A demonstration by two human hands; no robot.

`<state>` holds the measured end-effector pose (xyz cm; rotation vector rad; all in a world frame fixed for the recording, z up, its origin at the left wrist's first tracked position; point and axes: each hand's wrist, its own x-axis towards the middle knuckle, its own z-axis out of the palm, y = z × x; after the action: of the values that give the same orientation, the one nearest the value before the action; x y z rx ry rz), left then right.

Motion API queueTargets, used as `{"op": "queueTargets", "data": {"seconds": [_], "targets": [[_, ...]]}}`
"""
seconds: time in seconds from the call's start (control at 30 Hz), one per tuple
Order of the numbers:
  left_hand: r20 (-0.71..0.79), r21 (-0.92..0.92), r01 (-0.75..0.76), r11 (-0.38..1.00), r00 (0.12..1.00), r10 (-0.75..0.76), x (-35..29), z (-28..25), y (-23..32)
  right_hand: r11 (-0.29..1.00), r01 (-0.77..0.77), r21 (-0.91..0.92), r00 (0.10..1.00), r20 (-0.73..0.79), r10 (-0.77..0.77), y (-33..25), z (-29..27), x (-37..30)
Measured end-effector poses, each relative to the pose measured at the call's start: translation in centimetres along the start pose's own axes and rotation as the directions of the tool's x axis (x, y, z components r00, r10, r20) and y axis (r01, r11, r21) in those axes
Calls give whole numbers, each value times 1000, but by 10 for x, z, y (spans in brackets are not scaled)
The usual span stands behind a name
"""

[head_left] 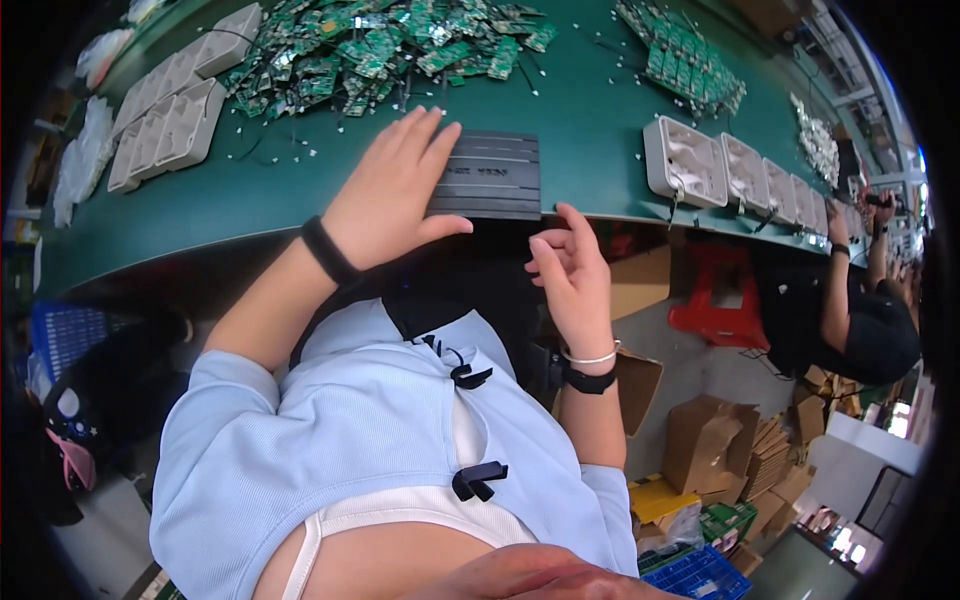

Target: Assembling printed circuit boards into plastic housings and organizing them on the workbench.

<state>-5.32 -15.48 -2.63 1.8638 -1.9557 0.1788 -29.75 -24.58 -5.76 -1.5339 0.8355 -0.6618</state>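
My left hand lies flat, fingers stretched out and a little apart, over the left side of a dark grey plate with lengthwise grooves. The plate rests at the near edge of the green table, and its left end is covered by that hand. Just off the plate's near right corner is my right hand, its fingers loosely bent and apart with nothing visible in them. Beyond the plate spreads a large heap of green circuit boards with short black wires.
Grey-white compartment trays stand on the left of the table, and a row of similar trays lines its right edge. More circuit boards lie at the far right. Another person works on the right. Cardboard boxes and a red stool stand below.
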Motion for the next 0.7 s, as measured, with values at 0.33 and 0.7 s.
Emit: {"op": "queueTargets", "data": {"seconds": [0.33,0.7], "targets": [[-31,-261,81,962,995,-92,-5,19,-2,994,90,60,974,-212,-75,-31,38,20],[-79,-654,161,739,957,-279,-10,25,-8,265,646,-715,619,288,-730,-109,73,52]]}}
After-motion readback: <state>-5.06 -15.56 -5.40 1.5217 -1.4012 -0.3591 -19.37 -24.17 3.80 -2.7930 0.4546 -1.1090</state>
